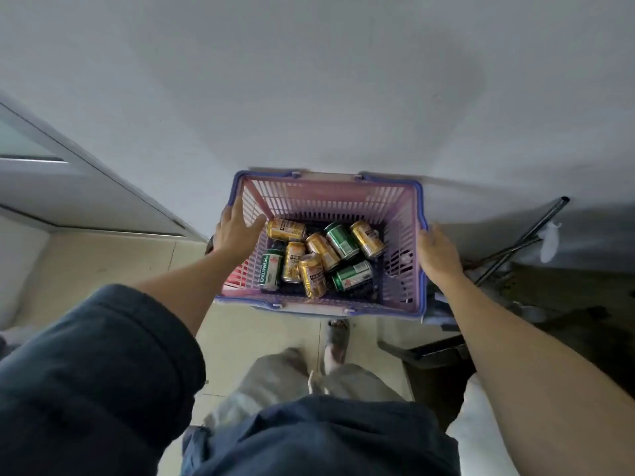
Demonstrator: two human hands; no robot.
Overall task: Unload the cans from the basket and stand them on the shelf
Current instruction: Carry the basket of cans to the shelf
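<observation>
A pink slatted basket with a blue rim [326, 176] sits close against a white wall in front of me. Inside it, several cans lie on their sides in a loose heap: gold ones such as the gold can [286, 229] and green ones such as the green can [342, 240]. My left hand [237, 235] grips the basket's left wall, thumb inside and fingers over the rim. My right hand [438, 252] clasps the right rim from outside. No shelf is in view.
A grey door frame [86, 187] slants along the left. Metal poles [522, 242] and dark clutter lie on the floor to the right. A black object [439, 352] stands by my right leg. My sandalled foot [338, 338] is on beige tiles just under the basket.
</observation>
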